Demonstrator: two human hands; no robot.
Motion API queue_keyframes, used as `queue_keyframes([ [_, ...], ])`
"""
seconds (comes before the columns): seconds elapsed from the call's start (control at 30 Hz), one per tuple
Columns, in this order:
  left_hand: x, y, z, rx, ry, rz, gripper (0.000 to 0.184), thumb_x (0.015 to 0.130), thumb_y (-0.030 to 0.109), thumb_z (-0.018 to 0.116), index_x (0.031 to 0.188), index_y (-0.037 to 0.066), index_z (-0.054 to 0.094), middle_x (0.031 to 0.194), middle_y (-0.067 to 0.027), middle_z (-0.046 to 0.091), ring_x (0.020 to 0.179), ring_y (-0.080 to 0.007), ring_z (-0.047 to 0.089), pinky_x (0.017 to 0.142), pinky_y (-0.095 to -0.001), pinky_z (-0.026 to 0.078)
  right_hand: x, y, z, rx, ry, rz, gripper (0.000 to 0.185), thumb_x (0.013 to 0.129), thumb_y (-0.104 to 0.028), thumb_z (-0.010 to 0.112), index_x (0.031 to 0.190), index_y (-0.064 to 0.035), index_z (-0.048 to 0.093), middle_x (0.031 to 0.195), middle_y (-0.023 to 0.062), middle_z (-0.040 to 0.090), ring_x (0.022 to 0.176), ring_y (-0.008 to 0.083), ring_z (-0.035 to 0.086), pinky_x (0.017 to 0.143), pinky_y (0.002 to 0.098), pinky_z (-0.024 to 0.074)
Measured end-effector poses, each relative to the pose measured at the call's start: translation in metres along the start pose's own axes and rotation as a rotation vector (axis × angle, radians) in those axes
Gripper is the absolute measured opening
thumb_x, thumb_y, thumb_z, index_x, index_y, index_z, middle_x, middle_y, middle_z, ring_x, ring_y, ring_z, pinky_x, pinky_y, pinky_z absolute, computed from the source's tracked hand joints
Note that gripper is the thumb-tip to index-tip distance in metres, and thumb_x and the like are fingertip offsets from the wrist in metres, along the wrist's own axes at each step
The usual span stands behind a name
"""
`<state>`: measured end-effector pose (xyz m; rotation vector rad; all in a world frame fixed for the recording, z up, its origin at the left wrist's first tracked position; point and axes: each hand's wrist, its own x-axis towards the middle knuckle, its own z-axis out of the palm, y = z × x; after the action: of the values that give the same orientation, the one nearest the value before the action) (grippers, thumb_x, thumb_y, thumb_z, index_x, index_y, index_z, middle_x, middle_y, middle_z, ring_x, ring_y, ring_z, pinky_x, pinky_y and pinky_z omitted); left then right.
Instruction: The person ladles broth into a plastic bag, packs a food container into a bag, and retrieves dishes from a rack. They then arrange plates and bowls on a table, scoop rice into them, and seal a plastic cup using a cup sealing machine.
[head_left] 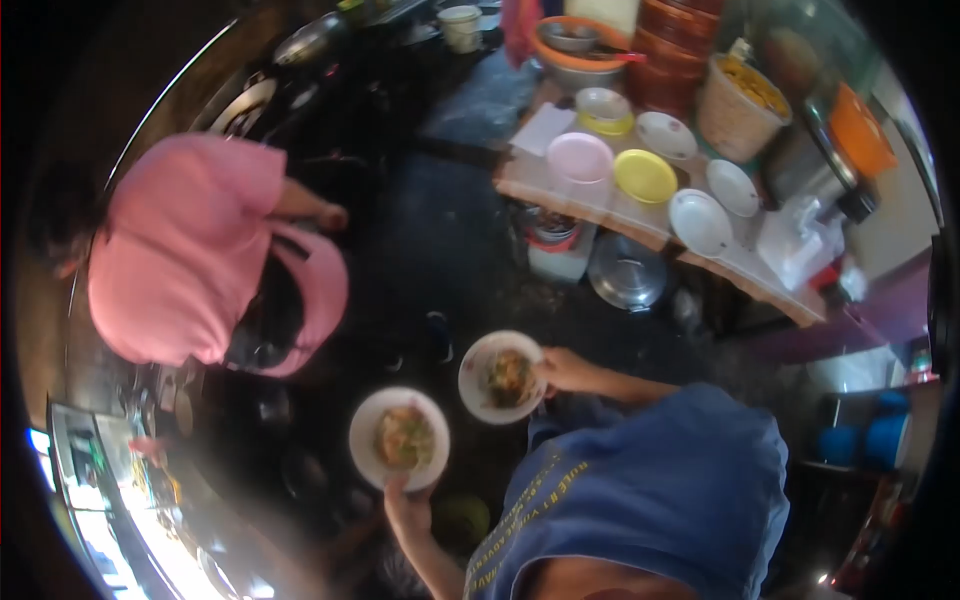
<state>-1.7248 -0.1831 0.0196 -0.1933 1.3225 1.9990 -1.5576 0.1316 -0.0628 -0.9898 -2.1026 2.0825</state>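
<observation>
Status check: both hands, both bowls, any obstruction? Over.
Left hand holding round white bowl of food. Right hand holding second round white bowl, also with food. Person in pink shirt nearby, touching neither bowl.

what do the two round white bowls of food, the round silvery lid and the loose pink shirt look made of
Two round white bowls: probably ceramic or hard plastic, smooth; pale, rigid-looking rims fit either, blur hides which.
Round silvery lid: likely polished metal, going by its bright grey reflections.
Loose pink shirt: apparently soft, matte fabric, since it drapes in folds.
</observation>
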Motion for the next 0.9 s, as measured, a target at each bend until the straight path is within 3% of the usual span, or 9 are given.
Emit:
queue_keyframes([
  [0.07, 0.049, -0.02, 0.064, 0.106, -0.063, -0.098, 0.06, 0.079, 0.008, 0.049, 0.135, -0.003, 0.032, 0.13, -0.0207, 0.045, 0.117, -0.0391, 0.05, 0.09, -0.0558, 0.05, -0.009, 0.006, -0.06, 0.127, 0.102, 0.001, 0.031, 0.093, -0.018, 0.046, 0.11, 0.0085, 0.048, 0.082, 0.0175, 0.067, 0.064, 0.0222, 0.069, 0.055, 0.0308, 0.0581],
  [0.23, 0.158, -0.072, 0.268, 0.223, -0.381, -0.209, 0.055, 0.083, 0.006, 0.044, 0.136, -0.002, 0.031, 0.133, -0.0203, 0.042, 0.119, -0.0362, 0.05, 0.09, -0.0533, 0.051, -0.001, 0.021, -0.212, 0.193, 0.598, -0.092, 0.035, 0.096, -0.014, 0.043, 0.125, 0.0046, 0.04, 0.094, 0.0185, 0.063, 0.068, 0.0239, 0.069, 0.054, 0.0311, 0.0582],
  [0.33, 0.22, -0.111, 0.38, 0.254, -0.495, -0.292, 0.054, 0.083, 0.003, 0.043, 0.136, -0.002, 0.031, 0.134, -0.0204, 0.042, 0.12, -0.0367, 0.049, 0.09, -0.0534, 0.051, 0.016, 0.029, -0.303, 0.204, 0.765, -0.182, 0.037, 0.095, -0.013, 0.044, 0.124, 0.0095, 0.036, 0.097, 0.022, 0.062, 0.07, 0.0242, 0.069, 0.052, 0.0318, 0.0581],
  [0.43, 0.287, -0.165, 0.458, 0.194, -0.616, -0.321, 0.055, 0.083, 0.0, 0.043, 0.136, -0.002, 0.03, 0.134, -0.0211, 0.042, 0.121, -0.0375, 0.048, 0.092, -0.054, 0.051, 0.038, 0.052, -0.393, 0.133, 0.83, -0.098, 0.038, 0.093, -0.01, 0.045, 0.124, 0.0104, 0.036, 0.099, 0.0239, 0.061, 0.072, 0.0255, 0.069, 0.052, 0.0314, 0.0588],
  [0.47, 0.311, -0.183, 0.475, 0.184, -0.641, -0.338, 0.056, 0.082, -0.002, 0.042, 0.136, -0.002, 0.029, 0.134, -0.0219, 0.041, 0.121, -0.0381, 0.048, 0.093, -0.0543, 0.051, 0.046, 0.055, -0.413, 0.135, 0.836, -0.094, 0.038, 0.093, -0.01, 0.045, 0.124, 0.0104, 0.036, 0.099, 0.0239, 0.061, 0.072, 0.0255, 0.069, 0.052, 0.0314, 0.0588],
  [0.53, 0.342, -0.201, 0.503, 0.176, -0.668, -0.357, 0.056, 0.082, -0.004, 0.041, 0.137, -0.003, 0.028, 0.134, -0.0227, 0.041, 0.121, -0.0387, 0.048, 0.094, -0.0546, 0.05, 0.06, 0.053, -0.44, 0.212, 0.808, 0.007, 0.042, 0.094, -0.013, 0.048, 0.131, 0.0019, 0.036, 0.102, 0.016, 0.062, 0.077, 0.0211, 0.067, 0.059, 0.0304, 0.0584],
  [0.67, 0.378, -0.237, 0.538, 0.178, -0.601, -0.425, 0.055, 0.083, -0.009, 0.037, 0.136, -0.004, 0.024, 0.134, -0.0263, 0.038, 0.121, -0.0421, 0.045, 0.096, -0.0555, 0.049, 0.077, 0.057, -0.477, 0.333, 0.657, 0.011, 0.043, 0.093, -0.014, 0.051, 0.132, -0.0018, 0.039, 0.109, 0.017, 0.06, 0.083, 0.024, 0.067, 0.063, 0.0318, 0.0598],
  [0.73, 0.386, -0.247, 0.542, 0.145, -0.494, -0.433, 0.057, 0.081, -0.01, 0.042, 0.135, -0.008, 0.024, 0.132, -0.0265, 0.038, 0.121, -0.0448, 0.044, 0.097, -0.0578, 0.047, 0.089, 0.068, -0.485, 0.388, 0.681, 0.056, 0.042, 0.092, -0.012, 0.051, 0.132, -0.0015, 0.04, 0.112, 0.0179, 0.059, 0.087, 0.0259, 0.066, 0.065, 0.0328, 0.0606],
  [0.9, 0.403, -0.265, 0.531, 0.131, -0.524, -0.458, 0.062, 0.077, -0.013, 0.043, 0.135, -0.008, 0.023, 0.132, -0.0266, 0.036, 0.123, -0.0444, 0.042, 0.097, -0.0575, 0.047, 0.104, 0.081, -0.497, 0.403, 0.65, 0.146, 0.045, 0.091, -0.006, 0.051, 0.133, -0.0016, 0.039, 0.113, 0.0178, 0.058, 0.091, 0.0288, 0.066, 0.064, 0.0336, 0.0622],
])
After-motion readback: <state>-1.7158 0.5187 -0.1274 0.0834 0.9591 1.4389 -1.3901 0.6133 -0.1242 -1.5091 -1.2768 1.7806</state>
